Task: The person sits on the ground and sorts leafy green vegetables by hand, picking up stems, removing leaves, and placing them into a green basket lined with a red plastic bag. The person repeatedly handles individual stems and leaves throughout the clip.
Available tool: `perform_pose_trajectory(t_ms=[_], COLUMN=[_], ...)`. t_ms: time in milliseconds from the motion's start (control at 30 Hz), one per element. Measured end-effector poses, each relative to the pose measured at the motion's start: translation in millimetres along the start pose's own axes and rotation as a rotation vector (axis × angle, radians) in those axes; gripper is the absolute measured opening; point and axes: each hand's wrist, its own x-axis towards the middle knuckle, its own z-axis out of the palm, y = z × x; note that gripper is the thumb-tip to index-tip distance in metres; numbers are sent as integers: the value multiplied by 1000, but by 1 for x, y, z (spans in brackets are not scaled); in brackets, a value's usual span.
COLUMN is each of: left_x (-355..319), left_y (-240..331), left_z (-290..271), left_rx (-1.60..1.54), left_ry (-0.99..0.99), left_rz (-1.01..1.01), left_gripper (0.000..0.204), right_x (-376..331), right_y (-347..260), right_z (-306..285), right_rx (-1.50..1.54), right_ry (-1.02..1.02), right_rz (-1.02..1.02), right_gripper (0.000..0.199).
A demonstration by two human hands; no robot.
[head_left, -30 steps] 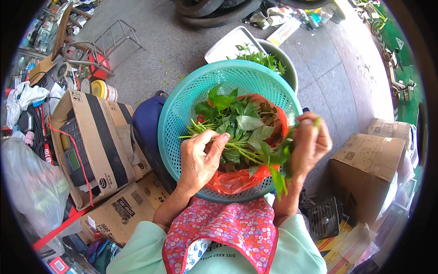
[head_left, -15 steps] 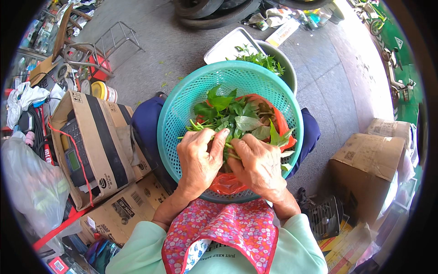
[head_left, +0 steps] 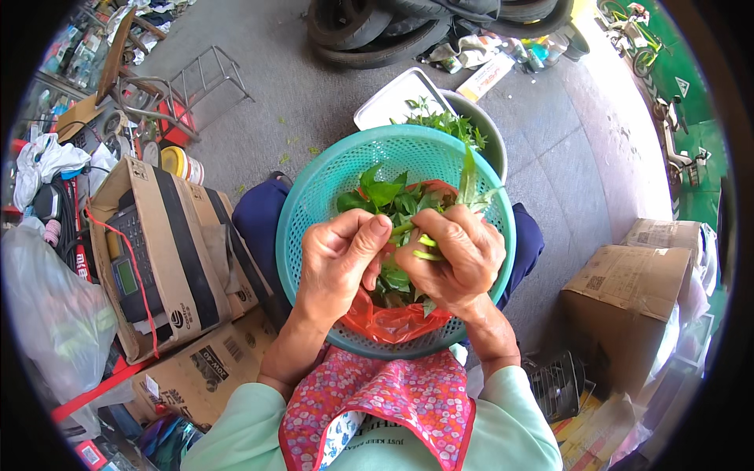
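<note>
outdoors, over a teal plastic colander (head_left: 314,212) resting on the person's lap, both hands meet at its middle. the left hand (head_left: 342,263) is curled nearly shut, thumb and fingertips pinching a green stem (head_left: 408,229). the right hand (head_left: 455,263), just beside it and touching the same sprig, is closed around pale green stalks, one long leaf (head_left: 469,174) rising above its knuckles. under the hands, inside the colander, lies a pile of leafy greens (head_left: 385,196) on a red plastic bag (head_left: 393,323). beyond the colander's far rim stands a grey basin (head_left: 495,145) holding more greens, with a white tray (head_left: 389,98) beside it. left of the colander sit cardboard boxes (head_left: 169,259); right of it, another brown box (head_left: 620,290).
</note>
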Motion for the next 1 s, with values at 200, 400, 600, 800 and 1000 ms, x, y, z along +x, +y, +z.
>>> perform_pose_trajectory(t_ms=[200,400,600,800,1000], left_x=[10,18,48,99,93], left_y=[12,25,11,-20,-21], left_z=[0,-12,-66,-119,-106], left_rx=[-156,368,536,1314,1226], left_ry=[-115,119,488,371,514], left_rz=[-64,321,460,244,518], left_gripper=[33,27,22,18,14], right_x=[17,34,58,57,26], right_y=[3,17,65,152,184], right_z=[15,3,-28,3,17], right_rx=[136,-51,-72,-440,-416], right_ry=[196,243,708,192,-288], right_rz=[29,-34,321,246,360], right_gripper=[22,20,14,14,42])
